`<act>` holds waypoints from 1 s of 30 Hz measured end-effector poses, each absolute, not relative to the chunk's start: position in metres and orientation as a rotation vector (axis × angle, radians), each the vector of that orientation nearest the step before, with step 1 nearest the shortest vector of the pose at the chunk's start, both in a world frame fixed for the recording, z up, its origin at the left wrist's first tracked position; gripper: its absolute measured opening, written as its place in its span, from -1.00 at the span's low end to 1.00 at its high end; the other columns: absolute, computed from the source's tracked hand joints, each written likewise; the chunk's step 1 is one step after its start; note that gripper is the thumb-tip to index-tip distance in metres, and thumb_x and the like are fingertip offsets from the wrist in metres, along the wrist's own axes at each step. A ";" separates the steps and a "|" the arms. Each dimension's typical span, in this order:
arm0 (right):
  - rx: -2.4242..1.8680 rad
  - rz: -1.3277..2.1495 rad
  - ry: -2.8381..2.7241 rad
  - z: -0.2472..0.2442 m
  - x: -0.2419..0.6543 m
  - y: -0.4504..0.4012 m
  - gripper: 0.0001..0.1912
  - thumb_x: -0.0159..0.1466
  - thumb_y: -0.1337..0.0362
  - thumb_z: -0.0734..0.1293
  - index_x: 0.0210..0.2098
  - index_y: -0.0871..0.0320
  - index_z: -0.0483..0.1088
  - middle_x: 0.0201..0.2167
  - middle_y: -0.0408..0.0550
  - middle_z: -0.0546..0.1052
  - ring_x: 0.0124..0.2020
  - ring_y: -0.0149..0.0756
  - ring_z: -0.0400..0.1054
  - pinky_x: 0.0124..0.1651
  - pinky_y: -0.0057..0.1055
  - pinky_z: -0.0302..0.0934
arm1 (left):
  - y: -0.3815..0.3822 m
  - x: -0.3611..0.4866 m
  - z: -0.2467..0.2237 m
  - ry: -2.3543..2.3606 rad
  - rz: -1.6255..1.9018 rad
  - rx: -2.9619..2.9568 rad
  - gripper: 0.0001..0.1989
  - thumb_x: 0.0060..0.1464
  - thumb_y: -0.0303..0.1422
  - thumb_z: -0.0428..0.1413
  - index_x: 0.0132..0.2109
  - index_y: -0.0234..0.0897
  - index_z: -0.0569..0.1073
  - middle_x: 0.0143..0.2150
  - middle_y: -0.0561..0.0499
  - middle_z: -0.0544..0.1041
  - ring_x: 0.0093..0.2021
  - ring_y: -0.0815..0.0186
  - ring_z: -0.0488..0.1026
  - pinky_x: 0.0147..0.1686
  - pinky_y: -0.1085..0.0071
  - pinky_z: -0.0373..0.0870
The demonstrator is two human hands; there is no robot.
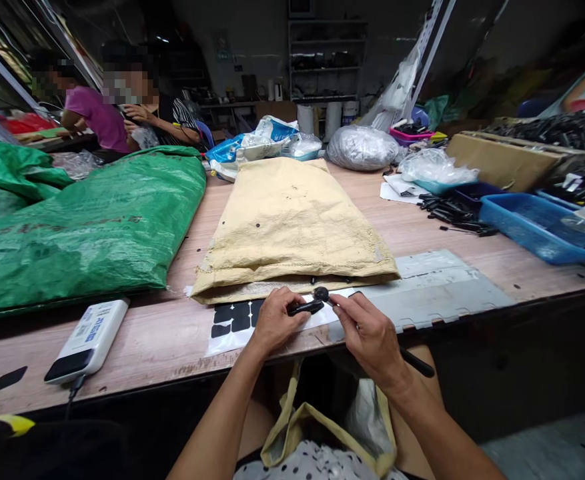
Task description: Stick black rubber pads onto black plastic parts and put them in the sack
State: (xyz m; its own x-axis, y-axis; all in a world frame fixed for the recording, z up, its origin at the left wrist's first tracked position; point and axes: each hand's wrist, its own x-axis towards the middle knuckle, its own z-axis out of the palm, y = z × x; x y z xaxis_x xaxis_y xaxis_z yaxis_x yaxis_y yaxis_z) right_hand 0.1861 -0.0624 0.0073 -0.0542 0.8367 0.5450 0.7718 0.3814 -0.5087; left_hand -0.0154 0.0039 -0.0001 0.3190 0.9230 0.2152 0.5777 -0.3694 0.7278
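Observation:
At the table's front edge, my left hand [278, 319] is closed round a black pen-shaped piece [306, 307] that points right. My right hand [367, 330] pinches a thin piece with a round black end [321, 293], close to the tip of the left hand's piece. A longer black rod [416, 362] sticks out below my right hand, by the wrist. Beneath my left hand lies a white sheet with black rounded stickers [241, 316]. Just beyond both hands is the open end of a beige woven sack [292, 227], with small black bits at its mouth.
A green sack [92, 227] fills the left, with a white power bank [89, 341] in front. A grey board [437, 287] lies right of the hands. Farther right are black parts [457, 212] and a blue tray [547, 227]. Two people sit at the back left.

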 end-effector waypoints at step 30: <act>-1.661 -0.316 -1.884 -0.022 0.226 -0.040 -0.83 0.38 0.21 0.29 -0.11 0.06 0.51 -0.30 -0.07 0.47 -0.21 -0.22 0.25 -0.14 -0.31 0.07 | 0.001 -0.018 0.004 1.315 0.814 2.001 -0.81 -0.11 -0.49 0.16 -0.27 -0.21 0.43 -0.25 0.06 0.47 -0.18 0.23 0.39 -0.14 0.31 0.29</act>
